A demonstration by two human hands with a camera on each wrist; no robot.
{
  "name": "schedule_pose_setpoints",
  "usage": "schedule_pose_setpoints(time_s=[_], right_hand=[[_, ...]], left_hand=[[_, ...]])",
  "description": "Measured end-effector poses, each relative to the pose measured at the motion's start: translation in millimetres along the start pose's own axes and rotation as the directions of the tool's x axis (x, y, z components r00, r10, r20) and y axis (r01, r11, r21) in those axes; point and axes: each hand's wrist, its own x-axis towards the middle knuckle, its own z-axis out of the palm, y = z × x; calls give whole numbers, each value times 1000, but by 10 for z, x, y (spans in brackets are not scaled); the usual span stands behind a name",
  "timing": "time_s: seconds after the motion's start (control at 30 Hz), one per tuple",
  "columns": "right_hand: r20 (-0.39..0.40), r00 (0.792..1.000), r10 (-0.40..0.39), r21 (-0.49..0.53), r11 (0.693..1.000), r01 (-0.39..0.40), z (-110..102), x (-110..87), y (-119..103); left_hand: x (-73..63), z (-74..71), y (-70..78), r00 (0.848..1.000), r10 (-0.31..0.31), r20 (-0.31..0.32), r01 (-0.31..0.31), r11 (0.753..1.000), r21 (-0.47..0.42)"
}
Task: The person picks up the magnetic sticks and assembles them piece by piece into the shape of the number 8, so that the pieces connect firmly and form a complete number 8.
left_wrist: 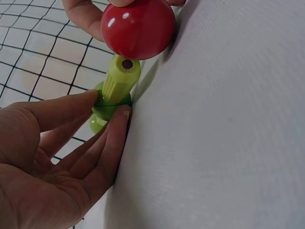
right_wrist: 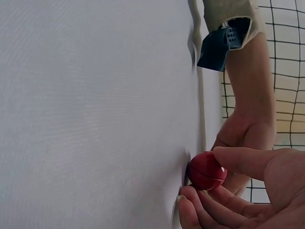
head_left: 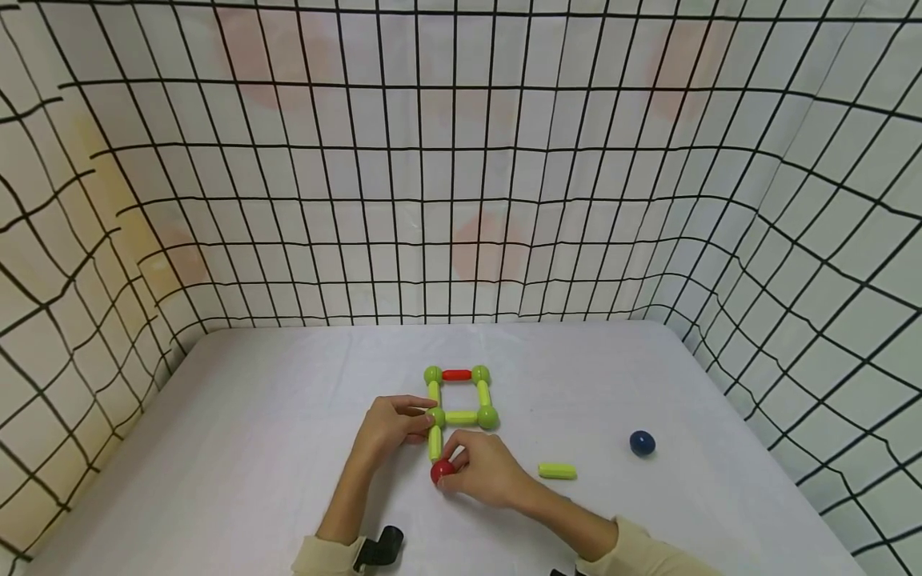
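A square of green balls and rods lies flat on the table, with one red rod point(head_left: 457, 374) on its far side. From its near left corner a green rod point(head_left: 435, 445) sticks out toward me. My left hand point(head_left: 389, 428) pinches the green ball point(left_wrist: 106, 108) at that corner between thumb and fingers. My right hand point(head_left: 486, 468) holds a red ball point(head_left: 441, 472) by the near end of that rod. In the left wrist view the rod's dark end faces the red ball point(left_wrist: 138, 27); whether they touch I cannot tell. The right wrist view shows the red ball point(right_wrist: 207, 171) between thumb and fingers.
A loose green rod point(head_left: 557, 471) lies to the right of my right hand. Farther right sits a dark blue ball point(head_left: 643, 443). White walls with a black grid net point(head_left: 454, 200) rise around the white table point(head_left: 238, 448).
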Motion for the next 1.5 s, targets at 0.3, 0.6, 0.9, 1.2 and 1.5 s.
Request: schedule_pose_setpoints(time_s=[0.3,0.6,0.9,1.2,1.5], right_hand=[[-14,1000,8,-16,1000,-8,54,37,-14],[-41,999,-7,-39,999,6,71,52,12],[-48,999,-24,-27,999,23,76,48,20],[-44,999,-31,-29,999,29,76,40,19],[-40,999,-34,-7,999,33,52,67,38]], left_hand=[[2,-4,-4,1000,-3,-6,3,1000,-5],[-9,6,6,1000,6,-6,-7,1000,-17],[-21,8,9,1000,15,5,-15,1000,-8],[-25,4,10,1000,11,11,-11,1000,5],[-12,19,11,999,41,6,-41,999,16]])
